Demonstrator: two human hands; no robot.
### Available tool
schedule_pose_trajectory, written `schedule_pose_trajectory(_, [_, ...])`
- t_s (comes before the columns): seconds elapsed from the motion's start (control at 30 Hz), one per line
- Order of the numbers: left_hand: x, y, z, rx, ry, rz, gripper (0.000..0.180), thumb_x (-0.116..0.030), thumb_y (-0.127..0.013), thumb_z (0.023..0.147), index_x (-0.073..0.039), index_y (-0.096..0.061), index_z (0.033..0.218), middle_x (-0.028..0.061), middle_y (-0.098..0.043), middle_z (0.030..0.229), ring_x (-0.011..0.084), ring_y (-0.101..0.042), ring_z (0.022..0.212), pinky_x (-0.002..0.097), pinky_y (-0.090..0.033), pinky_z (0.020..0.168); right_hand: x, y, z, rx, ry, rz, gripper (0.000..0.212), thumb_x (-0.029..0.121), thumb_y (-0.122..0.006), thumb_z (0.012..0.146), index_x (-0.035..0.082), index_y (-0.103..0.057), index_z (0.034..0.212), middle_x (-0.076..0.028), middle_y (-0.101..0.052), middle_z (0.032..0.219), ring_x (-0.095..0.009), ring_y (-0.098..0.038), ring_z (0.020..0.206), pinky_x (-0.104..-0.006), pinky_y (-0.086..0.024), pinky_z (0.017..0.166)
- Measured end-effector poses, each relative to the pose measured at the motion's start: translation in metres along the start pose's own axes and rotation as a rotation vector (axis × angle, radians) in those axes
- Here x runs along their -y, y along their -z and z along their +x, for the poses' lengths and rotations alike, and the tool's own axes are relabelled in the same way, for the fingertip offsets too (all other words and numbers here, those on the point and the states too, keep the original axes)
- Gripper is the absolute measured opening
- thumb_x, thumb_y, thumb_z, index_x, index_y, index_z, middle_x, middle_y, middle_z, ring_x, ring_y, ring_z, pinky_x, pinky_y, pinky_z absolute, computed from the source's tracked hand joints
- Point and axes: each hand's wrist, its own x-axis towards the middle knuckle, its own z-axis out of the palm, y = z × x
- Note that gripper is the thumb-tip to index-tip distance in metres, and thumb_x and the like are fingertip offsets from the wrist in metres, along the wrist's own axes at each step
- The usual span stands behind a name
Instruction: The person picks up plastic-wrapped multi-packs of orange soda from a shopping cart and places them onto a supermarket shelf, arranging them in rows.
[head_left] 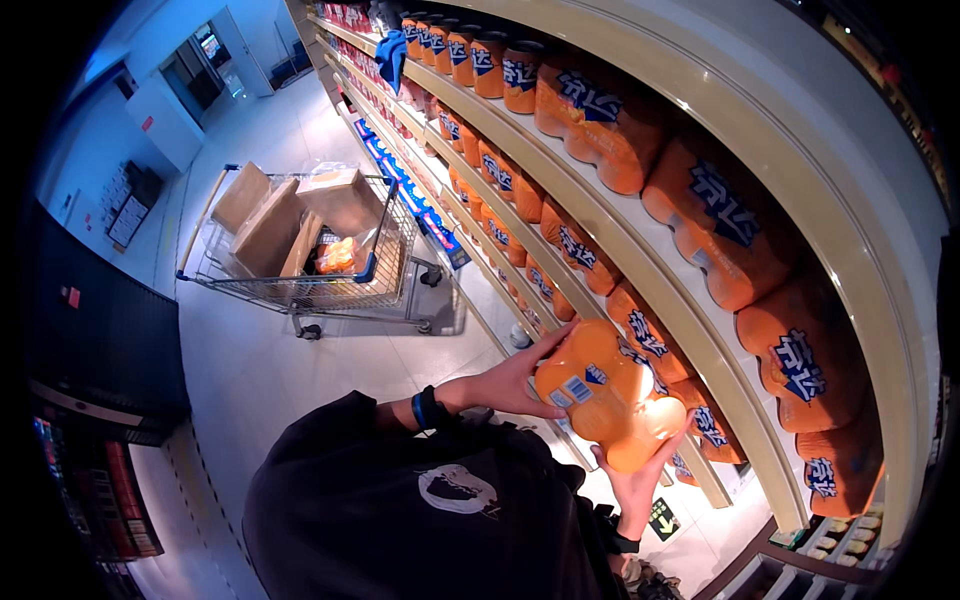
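Note:
Between my two hands is a shrink-wrapped pack of orange drink cans, tilted, with a barcode label on the face toward me. My left hand grips its left end, thumb on the near side and fingers along the top. At the lower right end, my right hand wraps round the pack from below. The pack is held in front of the shelf rack; I cannot tell whether it touches the shelf behind. Similar orange can packs fill the shelf beside it.
A wire shopping cart with cardboard boxes and an orange pack inside stands on the tiled floor to the left. Pale shelf edges run along the right. A blue cloth hangs from the upper shelf; loose orange cans stand near it.

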Motion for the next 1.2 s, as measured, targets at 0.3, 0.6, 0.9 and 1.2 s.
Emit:
schedule_pose_trajectory(0.3, [0.018, 0.019, -0.016, -0.324, 0.016, -0.071, 0.106, -0.021, -0.085, 0.078, -0.006, -0.018, 0.158, 0.0119, -0.035, 0.155, 0.0218, -0.036, 0.142, 0.0368, -0.035, 0.114, 0.012, -0.035, 0.031, 0.043, 0.135, -0.087, 0.134, 0.006, -0.091, 0.056, 0.006, -0.004, 0.159, -0.019, -0.027, 0.155, -0.031, -0.037, 0.139, -0.0418, -0.034, 0.114])
schedule_pose_trajectory(0.6, [0.027, 0.037, -0.038, -0.536, 0.073, 0.003, 0.088, -0.024, -0.076, 0.087, -0.002, -0.025, 0.155, 0.0103, -0.042, 0.15, 0.019, -0.039, 0.139, 0.036, -0.031, 0.116, 0.021, -0.067, 0.057, 0.345, 0.062, 0.173, 0.133, -0.006, -0.086, 0.065, 0.009, 0.008, 0.158, -0.017, -0.028, 0.155, -0.03, -0.039, 0.139, -0.0428, -0.04, 0.112])
schedule_pose_trajectory(0.9, [-0.011, 0.169, -0.047, -0.812, -0.163, 0.201, 0.076, -0.041, -0.063, 0.09, 0.0, -0.028, 0.144, 0.0138, -0.047, 0.134, 0.0213, -0.048, 0.126, 0.0358, -0.038, 0.107, 0.095, -0.17, 0.117, 0.43, 0.378, 0.028, 0.133, 0.006, -0.089, 0.067, 0.008, 0.007, 0.158, -0.017, -0.015, 0.16, -0.029, -0.033, 0.143, -0.0432, -0.04, 0.112])
schedule_pose_trajectory(1.2, [-0.099, 0.377, -0.001, -0.727, -0.236, 0.227, 0.068, -0.046, -0.052, 0.102, 0.0, -0.027, 0.145, 0.0139, -0.048, 0.137, 0.0199, -0.048, 0.127, 0.034, -0.039, 0.107, 0.208, -0.328, 0.194, 0.059, 0.56, -0.074, 0.12, 0.014, -0.089, 0.067, 0.001, -0.011, 0.156, -0.023, -0.035, 0.144, -0.034, -0.043, 0.13, -0.0431, -0.043, 0.106])
